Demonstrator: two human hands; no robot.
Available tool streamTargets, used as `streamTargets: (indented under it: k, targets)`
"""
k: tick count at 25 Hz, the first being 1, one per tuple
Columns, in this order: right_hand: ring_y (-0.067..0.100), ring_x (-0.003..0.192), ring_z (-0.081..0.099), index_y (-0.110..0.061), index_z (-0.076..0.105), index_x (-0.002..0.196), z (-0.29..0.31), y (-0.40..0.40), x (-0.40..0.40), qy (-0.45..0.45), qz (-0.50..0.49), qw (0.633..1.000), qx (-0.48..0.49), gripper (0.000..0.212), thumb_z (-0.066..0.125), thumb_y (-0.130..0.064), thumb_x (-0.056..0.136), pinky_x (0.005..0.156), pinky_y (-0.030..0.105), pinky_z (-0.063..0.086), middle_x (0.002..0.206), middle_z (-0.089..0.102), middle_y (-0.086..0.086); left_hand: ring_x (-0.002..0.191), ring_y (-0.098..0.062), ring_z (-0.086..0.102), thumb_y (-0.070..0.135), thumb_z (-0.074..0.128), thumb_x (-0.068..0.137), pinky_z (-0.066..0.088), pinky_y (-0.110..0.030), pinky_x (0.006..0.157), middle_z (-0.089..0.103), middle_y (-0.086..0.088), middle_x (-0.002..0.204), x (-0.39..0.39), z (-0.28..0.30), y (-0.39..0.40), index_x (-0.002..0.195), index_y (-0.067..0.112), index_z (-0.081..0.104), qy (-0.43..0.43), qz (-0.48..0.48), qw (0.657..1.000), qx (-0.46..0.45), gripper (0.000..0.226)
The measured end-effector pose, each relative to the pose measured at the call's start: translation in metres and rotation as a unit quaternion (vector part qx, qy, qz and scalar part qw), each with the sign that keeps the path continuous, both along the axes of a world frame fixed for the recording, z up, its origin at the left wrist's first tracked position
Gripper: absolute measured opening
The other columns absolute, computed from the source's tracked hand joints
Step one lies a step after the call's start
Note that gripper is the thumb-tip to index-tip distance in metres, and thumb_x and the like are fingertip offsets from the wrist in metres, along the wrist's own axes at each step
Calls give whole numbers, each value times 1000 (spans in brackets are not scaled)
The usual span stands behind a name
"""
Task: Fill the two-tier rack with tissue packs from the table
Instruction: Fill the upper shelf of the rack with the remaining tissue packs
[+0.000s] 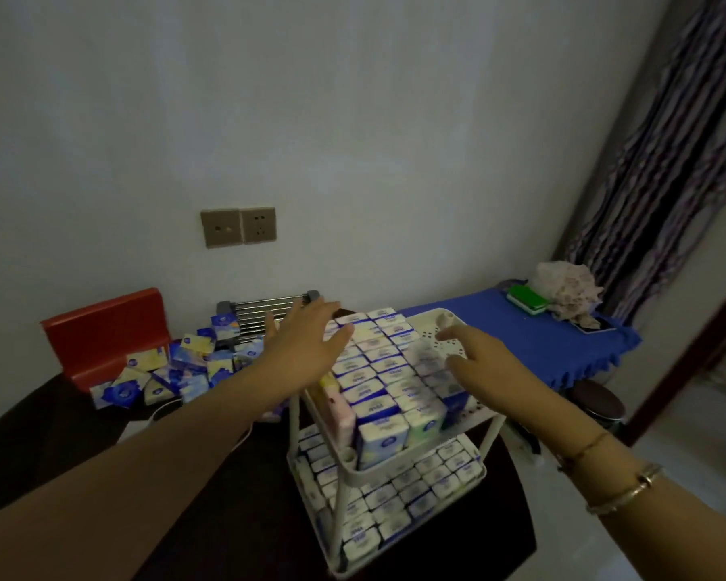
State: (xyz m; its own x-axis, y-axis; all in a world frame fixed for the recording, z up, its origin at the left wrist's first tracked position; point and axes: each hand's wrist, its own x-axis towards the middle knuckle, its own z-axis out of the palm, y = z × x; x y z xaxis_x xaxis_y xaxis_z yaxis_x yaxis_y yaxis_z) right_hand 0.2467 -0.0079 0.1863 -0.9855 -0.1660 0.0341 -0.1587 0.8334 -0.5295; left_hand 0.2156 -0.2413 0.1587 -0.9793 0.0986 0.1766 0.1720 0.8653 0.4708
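A white two-tier rack (453,325) stands in front of me, both tiers packed with upright blue-and-white tissue packs (378,371). Its top tier has a bare perforated strip along the right side. The lower tier (399,496) is full of packs too. My left hand (307,341) hovers open over the top tier's left edge, fingers spread. On the right, my right hand (474,362) rests with spread fingers on the packs of the top tier, holding none. A loose pile of tissue packs (177,366) lies on the dark table (51,434) to the left.
A red box (101,329) stands behind the pile, and a metal wire rack (265,312) leans at the wall. A blue-covered table (520,329) at the right carries a green-and-white box (528,299) and crumpled cloth. Striped curtain and a round stool (598,402) are further right.
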Motion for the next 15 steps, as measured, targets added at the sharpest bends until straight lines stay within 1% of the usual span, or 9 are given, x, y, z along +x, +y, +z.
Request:
streamTargets:
  k: [1,3,5,6,7,9,12,13,15]
  targets:
    - [24,109,56,-17,46,132,6,-26,7,46,16,999,-7,40,45,-12,93,81,26,40,128,55,10,144,-20,16,47,36,97,1,-54,115,27,3,155,6,-1,-23,144,29,32,10,14,1000,14,51]
    - [17,115,49,-16,50,128,11,-86,20,118,72,990,-4,38,48,-13,90,82,20,32,129,53,4,138,-20,31,43,40,97,15,-50,114,38,2,148,19,-9,-72,141,27,38,16,40,998,37,47]
    - [16,112,49,-14,54,122,8,-147,26,149,131,980,2,34,50,-13,88,83,20,31,122,55,3,123,-21,46,35,47,96,30,-41,108,50,-4,137,31,-26,-124,134,21,46,8,62,995,80,41]
    - [16,110,49,-14,56,119,3,-172,27,152,151,977,2,32,51,-13,87,82,20,31,118,56,3,118,-22,50,31,50,94,34,-41,105,53,-6,133,37,-37,-146,131,19,49,3,75,993,92,38]
    - [16,108,50,-14,57,117,-2,-194,27,149,165,975,0,31,52,-14,86,83,20,31,115,56,2,117,-23,51,30,52,93,34,-42,105,54,-6,131,41,-47,-166,128,19,52,-3,97,991,94,37]
    - [16,109,50,-14,57,116,-21,-238,23,115,177,977,2,30,52,-16,87,87,23,34,114,55,2,122,-22,48,29,51,93,29,-37,107,53,-2,133,52,-66,-205,127,21,53,-35,153,985,78,34]
    - [16,103,52,-14,55,118,-58,-282,10,18,149,989,11,29,52,-19,89,84,26,41,111,54,2,129,-21,42,31,50,93,16,-46,111,50,3,137,58,-95,-248,126,26,52,-104,186,975,64,33]
    - [15,101,52,-15,54,119,-73,-292,2,-10,138,990,17,30,53,-20,89,82,25,42,111,53,2,129,-21,42,31,50,93,14,-49,113,49,2,137,57,-105,-258,126,26,52,-119,187,973,61,34]
    - [16,103,52,-15,51,121,-102,-301,-21,-48,111,993,17,33,55,-20,88,85,26,43,117,52,5,127,-21,44,30,51,92,16,-52,114,50,1,136,49,-122,-273,126,26,51,-132,184,972,57,34]
